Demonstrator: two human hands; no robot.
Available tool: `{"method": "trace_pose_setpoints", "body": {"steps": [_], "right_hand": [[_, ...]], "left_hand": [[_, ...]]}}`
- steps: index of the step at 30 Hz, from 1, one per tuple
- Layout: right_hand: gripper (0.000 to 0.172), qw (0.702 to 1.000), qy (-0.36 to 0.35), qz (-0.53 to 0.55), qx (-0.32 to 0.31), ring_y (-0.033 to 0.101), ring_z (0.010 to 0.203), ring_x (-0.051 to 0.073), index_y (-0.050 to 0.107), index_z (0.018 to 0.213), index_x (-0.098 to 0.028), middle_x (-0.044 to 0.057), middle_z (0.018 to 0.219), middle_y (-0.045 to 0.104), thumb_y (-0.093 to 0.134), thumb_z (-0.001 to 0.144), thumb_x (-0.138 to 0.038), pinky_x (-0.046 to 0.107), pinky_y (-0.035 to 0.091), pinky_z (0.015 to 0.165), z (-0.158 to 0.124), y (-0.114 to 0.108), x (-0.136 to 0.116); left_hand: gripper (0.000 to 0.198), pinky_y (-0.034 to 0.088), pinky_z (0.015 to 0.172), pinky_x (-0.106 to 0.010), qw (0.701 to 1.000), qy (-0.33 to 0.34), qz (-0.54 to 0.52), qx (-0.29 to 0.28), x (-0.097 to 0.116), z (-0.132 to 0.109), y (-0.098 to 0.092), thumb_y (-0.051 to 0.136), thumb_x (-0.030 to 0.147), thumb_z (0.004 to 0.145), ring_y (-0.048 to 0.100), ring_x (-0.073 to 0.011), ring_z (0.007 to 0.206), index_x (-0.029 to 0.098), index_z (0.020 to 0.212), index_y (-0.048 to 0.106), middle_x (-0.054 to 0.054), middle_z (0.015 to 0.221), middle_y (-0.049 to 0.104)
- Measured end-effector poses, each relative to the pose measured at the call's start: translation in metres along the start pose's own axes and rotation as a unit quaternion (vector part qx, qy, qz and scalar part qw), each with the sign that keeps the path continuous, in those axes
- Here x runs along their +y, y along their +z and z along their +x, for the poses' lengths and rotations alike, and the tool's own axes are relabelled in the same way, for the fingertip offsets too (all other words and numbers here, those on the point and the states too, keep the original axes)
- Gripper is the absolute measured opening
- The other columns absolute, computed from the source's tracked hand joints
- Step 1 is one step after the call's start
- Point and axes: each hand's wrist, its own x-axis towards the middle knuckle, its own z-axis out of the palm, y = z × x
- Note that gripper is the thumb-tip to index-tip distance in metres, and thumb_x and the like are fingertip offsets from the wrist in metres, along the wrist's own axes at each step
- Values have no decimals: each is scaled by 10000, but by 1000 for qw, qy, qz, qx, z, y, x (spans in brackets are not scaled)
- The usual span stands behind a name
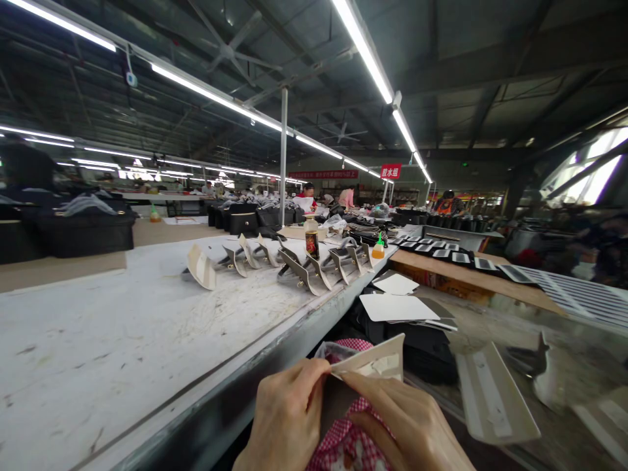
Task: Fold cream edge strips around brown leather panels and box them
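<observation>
From the head view, my left hand and right hand have their fingers drawn narrow, pinching the beige flap between them, close together along its near edge. It sits just beyond the table, over the checked cloth; I judge I hold it there so the edge is near me and both thumbs can press it. Its far corner sticks up free, with pale strips facing up. The curved flaps stand in rows on the table, probably spaced so they don't stick together. Another flap lies at my right, likely for easy reach.
</observation>
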Motion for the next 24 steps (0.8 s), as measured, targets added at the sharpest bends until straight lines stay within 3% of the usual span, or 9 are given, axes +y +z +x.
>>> {"method": "trace_pose_setpoints", "body": {"steps": [4,7,9,12,16,18,20,24], "right_hand": [[331,996,93,-8,5,780,852,188,571,1336,-266,39,1072,793,608,1008,-266,224,595,759,-22,-20,10],[151,983,169,70,23,747,828,192,732,994,-249,47,964,754,615,995,-343,227,592,717,-20,-16,21],[252,965,210,136,79,715,952,222,745,841,-226,82,1065,707,630,968,-411,257,589,793,-13,-7,29],[313,913,284,264,129,645,1130,290,765,941,-206,114,1285,636,702,888,-508,323,560,899,-9,4,38],[421,819,393,402,111,632,726,215,773,886,-177,56,847,705,779,787,-587,282,525,627,-15,5,37],[454,803,414,413,117,577,639,187,780,841,-164,35,715,673,820,729,-603,267,482,573,-17,2,34],[455,791,429,415,134,568,649,182,782,834,-166,34,711,678,872,670,-580,259,467,580,-16,0,31],[417,773,440,424,170,531,637,158,736,754,-175,8,670,632,915,625,-530,228,428,566,-12,-2,30]], "left_hand": [[202,524,579,-188,999,-44,7,29,-5,-1,-16,532,128,949,716,-133,568,208,836,679,21,671,725],[173,536,607,-159,998,-51,-27,16,-5,-3,-27,568,149,943,733,-121,603,217,837,687,35,684,737],[161,543,605,-152,998,-42,-42,4,-2,-4,-34,586,154,940,735,-122,604,217,843,697,33,699,749],[152,546,588,-150,997,-24,-64,-38,7,-5,-43,599,146,939,731,-124,595,221,863,708,33,707,756],[149,533,542,-140,995,-4,-76,-58,20,-5,-52,612,121,929,716,-112,557,236,912,706,47,697,756],[172,549,565,-124,996,1,-85,-41,23,-5,-54,653,106,903,735,-107,582,242,990,710,46,754,785],[240,575,628,-116,995,18,-96,-24,25,-4,-55,681,80,881,761,-111,631,235,1059,719,31,817,811],[249,555,544,-123,990,42,-132,-38,28,-3,-56,642,35,899,710,-104,546,186,1047,774,5,703,759]]}}
